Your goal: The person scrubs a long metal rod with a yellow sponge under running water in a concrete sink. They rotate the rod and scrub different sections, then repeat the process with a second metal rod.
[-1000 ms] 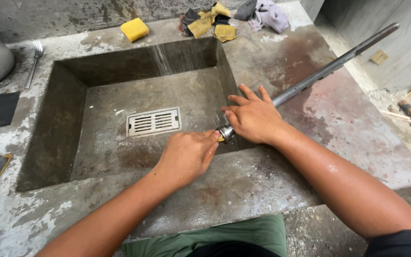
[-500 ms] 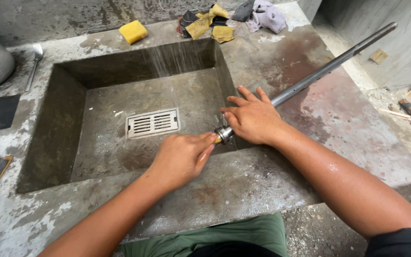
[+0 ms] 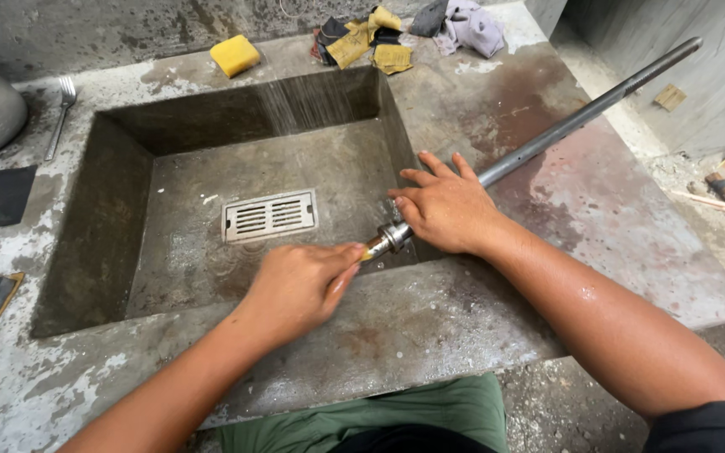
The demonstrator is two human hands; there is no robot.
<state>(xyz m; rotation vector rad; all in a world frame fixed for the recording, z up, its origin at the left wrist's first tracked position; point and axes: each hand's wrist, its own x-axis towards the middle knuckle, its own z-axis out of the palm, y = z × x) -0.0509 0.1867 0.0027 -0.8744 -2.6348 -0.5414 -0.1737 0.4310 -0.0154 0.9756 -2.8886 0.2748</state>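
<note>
Bare forearms, a black short sleeve and green trousers.

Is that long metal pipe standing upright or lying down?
Lying down: the metal pipe slants across the concrete counter, its near end held by the right hand over the sink.
</note>
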